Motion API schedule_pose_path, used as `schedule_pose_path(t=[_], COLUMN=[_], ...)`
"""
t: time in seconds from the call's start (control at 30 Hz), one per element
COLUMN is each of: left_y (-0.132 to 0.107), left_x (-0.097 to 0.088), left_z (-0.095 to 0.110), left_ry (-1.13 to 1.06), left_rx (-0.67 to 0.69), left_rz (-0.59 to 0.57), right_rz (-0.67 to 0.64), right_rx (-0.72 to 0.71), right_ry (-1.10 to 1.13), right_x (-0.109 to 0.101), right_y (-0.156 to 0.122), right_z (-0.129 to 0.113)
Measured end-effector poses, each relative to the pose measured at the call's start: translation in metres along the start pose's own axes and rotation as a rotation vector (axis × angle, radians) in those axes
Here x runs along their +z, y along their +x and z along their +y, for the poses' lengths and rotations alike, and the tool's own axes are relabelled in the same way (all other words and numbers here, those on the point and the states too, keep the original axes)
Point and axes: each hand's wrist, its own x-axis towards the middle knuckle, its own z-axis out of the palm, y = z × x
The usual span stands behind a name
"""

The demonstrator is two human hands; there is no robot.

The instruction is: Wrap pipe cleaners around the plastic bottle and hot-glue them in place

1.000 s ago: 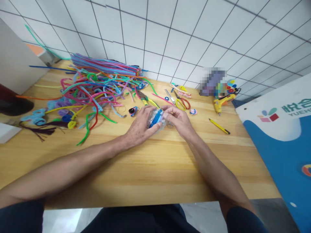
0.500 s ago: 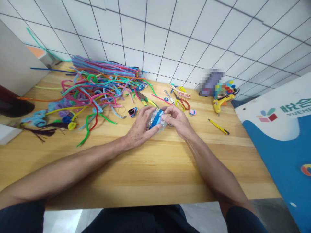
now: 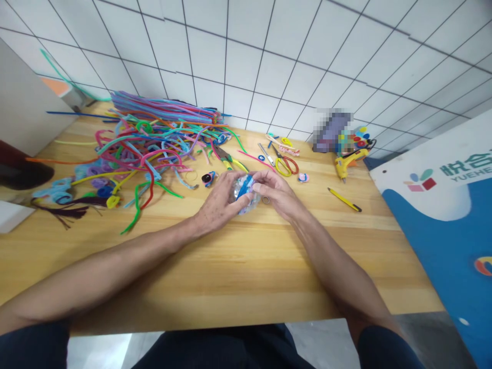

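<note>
Compared with the earlier pictures, the clear plastic bundle has turned slightly: its blue band shows as a shorter strip, and more see-through film bulges toward 5 o'clock, past the thumb of the left hand. The right hand has edged toward 9 o'clock, its fingertips further over the bundle, and the small metal loops beside it, two at first, now show as one ring. The view has swung a little, setting the yellow glue gun slightly nearer 9 o'clock in it.
</note>
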Motion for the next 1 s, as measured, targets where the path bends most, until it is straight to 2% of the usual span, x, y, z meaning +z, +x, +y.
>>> schedule_pose_path(t=[0.37,0.67,1.0], left_y=[0.0,0.0013,0.0026], left_x=[-0.0002,-0.0016,-0.0034], left_z=[0.0021,0.0004,0.0012], left_ry=[0.004,0.001,0.027], left_rx=[-0.004,0.01,-0.035], left_rz=[0.016,-0.009,-0.027], right_rz=[0.05,0.056,0.089], right_rx=[-0.027,-0.027,-0.036], right_ry=[-0.058,-0.018,-0.017], right_x=[0.002,0.0022,0.0054], right_y=[-0.0006,0.0012,0.001], right_z=[-0.0014,0.002,0.0028])
